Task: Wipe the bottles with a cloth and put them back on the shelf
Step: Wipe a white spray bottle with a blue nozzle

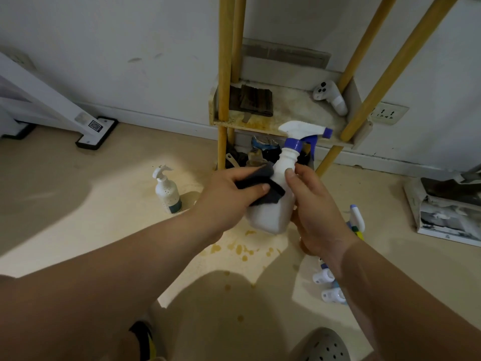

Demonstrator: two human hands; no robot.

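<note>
White plastic, blue at the collar and trigger: the spray bottle (270,207) is held in the air in front of the shelf (291,113), and its opaque wall hides whatever is inside. The right hand (317,209) wraps round the bottle's side. The left hand (229,194) grips a dark grey cloth (260,182) and presses it to the bottle's shoulder. A pump bottle (168,191) stands upright on the floor to the left. Small bottles (324,276) lie by the right forearm. The shelf tier carries a folded dark rag (252,100) and a white controller (329,97).
</note>
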